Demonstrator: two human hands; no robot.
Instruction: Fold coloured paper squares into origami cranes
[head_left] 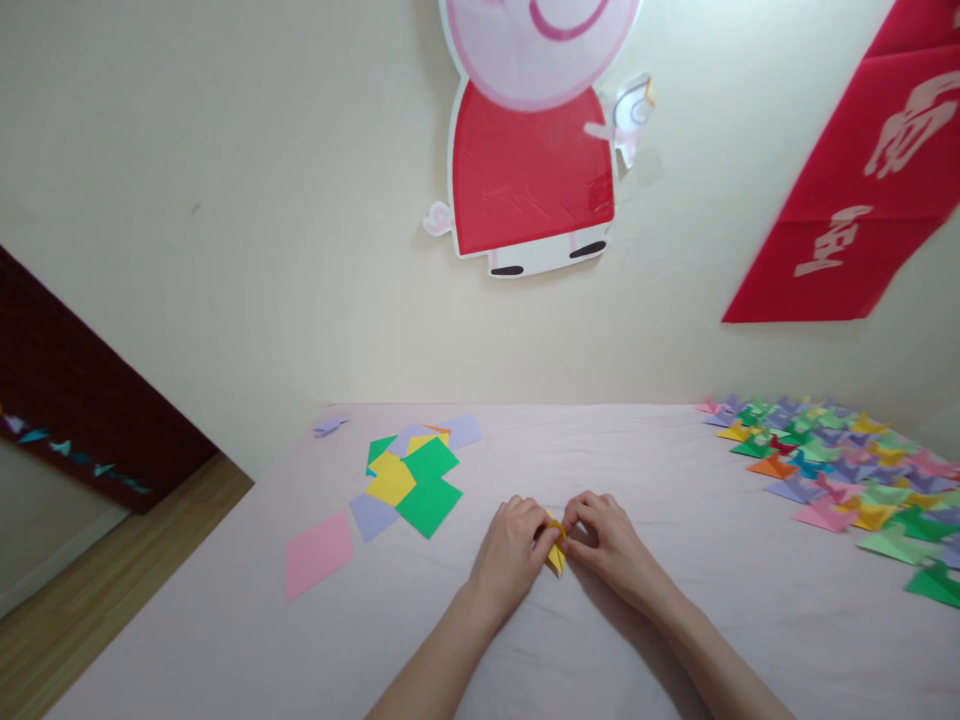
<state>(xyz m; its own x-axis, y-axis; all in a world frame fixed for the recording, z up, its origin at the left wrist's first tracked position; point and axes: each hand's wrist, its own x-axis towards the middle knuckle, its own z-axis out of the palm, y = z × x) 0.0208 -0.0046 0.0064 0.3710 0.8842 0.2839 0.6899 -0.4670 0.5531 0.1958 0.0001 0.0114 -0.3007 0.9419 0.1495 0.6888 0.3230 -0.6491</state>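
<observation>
A small piece of folded yellow paper (556, 560) is held between my two hands, just above or on the pale cloth near the front middle. My left hand (516, 540) pinches its left side, thumb against the bent fingers. On the other side, the thumb and index finger of my right hand (606, 535) close on its upper right edge. The paper narrows to a point at the bottom, and fingers hide part of its upper end.
Loose square sheets in green (429, 490), yellow (391, 480), purple and pink (319, 555) lie to the left. Many folded paper figures (847, 470) stand in rows at the right. A purple folded piece (330, 427) lies at the back left. The wall (337, 300) borders the far edge.
</observation>
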